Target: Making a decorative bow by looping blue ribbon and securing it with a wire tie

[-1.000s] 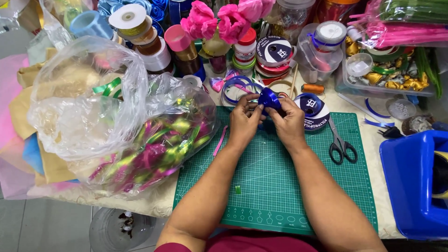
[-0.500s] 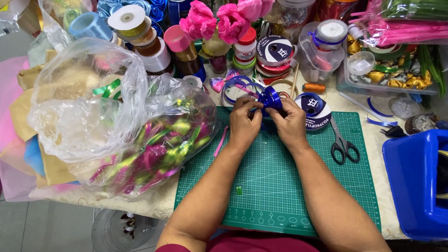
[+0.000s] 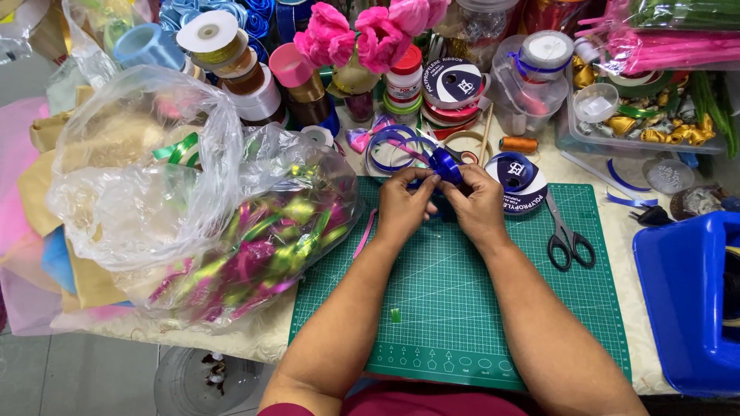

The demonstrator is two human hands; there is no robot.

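Both hands, left (image 3: pixel 406 202) and right (image 3: pixel 476 204), pinch the blue bow (image 3: pixel 445 166) between them (apparently equally near), ribbon trailing up-left.

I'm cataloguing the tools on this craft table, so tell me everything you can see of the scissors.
The scissors have black looped handles and plain metal blades, and look shut. They lie flat on the green cutting mat near its right edge, handles toward the person, blades pointing up and to the left toward a blue ribbon spool, which their tip nearly reaches. Neither hand touches them; the right hand is the nearer.
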